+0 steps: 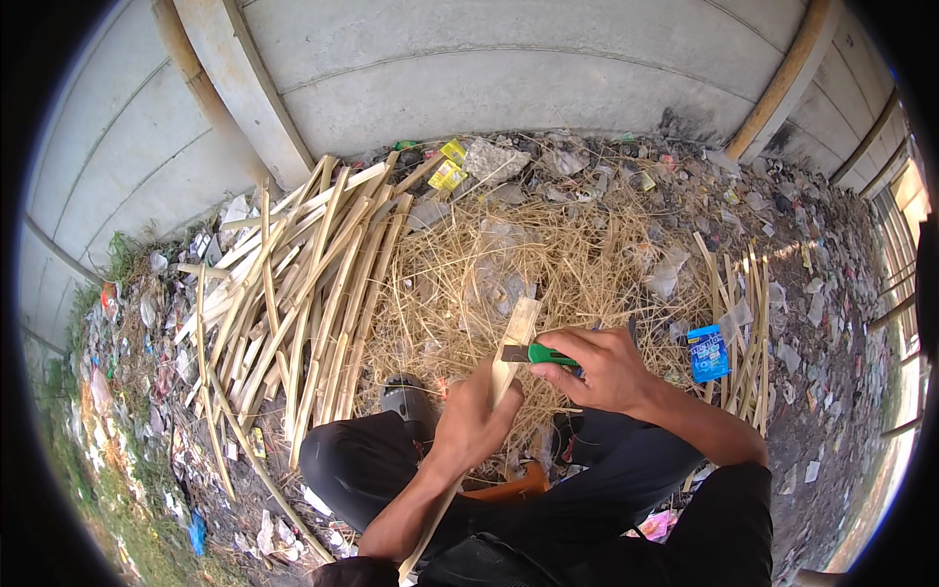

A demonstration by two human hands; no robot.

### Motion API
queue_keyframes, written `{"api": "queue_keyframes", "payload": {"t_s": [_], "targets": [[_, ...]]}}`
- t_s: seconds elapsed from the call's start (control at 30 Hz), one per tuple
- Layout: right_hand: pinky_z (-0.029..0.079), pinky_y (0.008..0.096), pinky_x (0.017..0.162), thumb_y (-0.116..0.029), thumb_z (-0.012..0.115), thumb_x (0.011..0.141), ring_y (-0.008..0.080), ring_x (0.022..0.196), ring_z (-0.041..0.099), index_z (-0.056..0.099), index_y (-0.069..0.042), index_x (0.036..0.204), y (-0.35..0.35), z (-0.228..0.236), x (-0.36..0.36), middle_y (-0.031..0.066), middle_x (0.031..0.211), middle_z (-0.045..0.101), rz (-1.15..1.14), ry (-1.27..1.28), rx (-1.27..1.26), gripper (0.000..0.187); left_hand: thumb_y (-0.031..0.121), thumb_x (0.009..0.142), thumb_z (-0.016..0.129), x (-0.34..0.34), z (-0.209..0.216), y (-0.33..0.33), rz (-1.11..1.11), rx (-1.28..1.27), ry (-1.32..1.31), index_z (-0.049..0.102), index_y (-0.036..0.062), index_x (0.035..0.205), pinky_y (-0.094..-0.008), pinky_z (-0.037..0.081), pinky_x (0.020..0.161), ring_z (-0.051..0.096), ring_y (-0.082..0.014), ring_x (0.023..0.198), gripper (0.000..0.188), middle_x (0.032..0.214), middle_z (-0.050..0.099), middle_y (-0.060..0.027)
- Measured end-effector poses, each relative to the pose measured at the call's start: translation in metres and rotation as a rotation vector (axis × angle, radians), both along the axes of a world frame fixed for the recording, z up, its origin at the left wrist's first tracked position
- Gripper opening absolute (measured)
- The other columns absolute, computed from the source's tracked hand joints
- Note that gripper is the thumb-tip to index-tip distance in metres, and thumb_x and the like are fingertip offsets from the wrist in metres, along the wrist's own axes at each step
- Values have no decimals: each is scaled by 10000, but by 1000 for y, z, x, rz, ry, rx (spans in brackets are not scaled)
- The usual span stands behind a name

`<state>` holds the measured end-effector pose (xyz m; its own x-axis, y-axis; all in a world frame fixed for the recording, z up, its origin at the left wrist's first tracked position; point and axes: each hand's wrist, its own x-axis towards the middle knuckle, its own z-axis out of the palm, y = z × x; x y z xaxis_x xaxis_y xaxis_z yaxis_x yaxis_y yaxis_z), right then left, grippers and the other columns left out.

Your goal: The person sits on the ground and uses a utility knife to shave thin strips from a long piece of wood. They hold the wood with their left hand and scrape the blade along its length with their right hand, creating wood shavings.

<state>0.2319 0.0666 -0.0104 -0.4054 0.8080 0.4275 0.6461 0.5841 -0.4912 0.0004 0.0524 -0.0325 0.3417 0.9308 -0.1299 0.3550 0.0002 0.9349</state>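
The person sits on the ground (831,460) with knees bent, in dark trousers (362,460); both forearms enter from the lower edge of the view.

The left hand (476,423) is closed around a bamboo strip (515,333). The strip runs at a slant from near the lower edge, between the knees, up through the fist; its free upper end stands above the hand, over the shavings.

The right hand (606,370) is closed around a green-handled utility knife (536,354). The knife lies roughly level, tip pointing toward the person's left, and its blade end meets the strip just above the left hand.

An orange object (514,484) shows between the legs; its kind cannot be told. A dark shoe (406,399) sits just beyond the left knee.

Beyond the hands, a heap of thin straw-coloured shavings (509,254) covers the middle ground. To its left lies a pile of split bamboo slats (303,284), fanned out. To its right, a smaller bundle of slats (748,313) lies beside a blue packet (706,352).

Farther out, litter (743,186) is scattered up to the base of a grey concrete wall (469,78).
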Motion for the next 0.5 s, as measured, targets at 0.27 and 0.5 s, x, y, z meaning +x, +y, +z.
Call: {"api": "queue_keyframes", "payload": {"t_s": [0.27,0.5], "targets": [[610,380,606,-381,761,1038,277,719,778,764,-112,1147,10,1,14,68,940,802,-73,-53,19,290,199,1022,652,5,-12,3,3,21,31,620,-85,1123,-525,579,715,763,-467,767,302,803,719,-309],[487,338,553,-321,670,1120,148,607,662,762,-36,1202,58,27,82,86,822,749,-598,87,-33,310,171,1023,631,-2,-10,-18,-34,143,-22,635,-68,1096,-451,514,645,661,-305,646,250,727,654,-191]]}}
